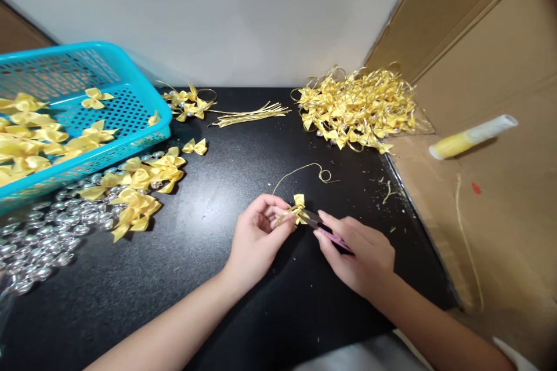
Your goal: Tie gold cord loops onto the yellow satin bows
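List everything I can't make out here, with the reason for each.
All in the head view:
Tool: most of its handle is hidden by the right hand.
Held bow: partly covered by the left hand.
Basket: left end cut off by the picture's left edge.
Bow pile: lower layers hidden by the top ones.
Beads: too small and crowded to count.

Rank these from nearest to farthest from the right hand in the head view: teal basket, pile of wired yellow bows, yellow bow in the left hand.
1. Yellow bow: held in the left hand, just left of the right hand.
2. Pile of wired yellow bows: back right of the black table.
3. Teal basket: far left.
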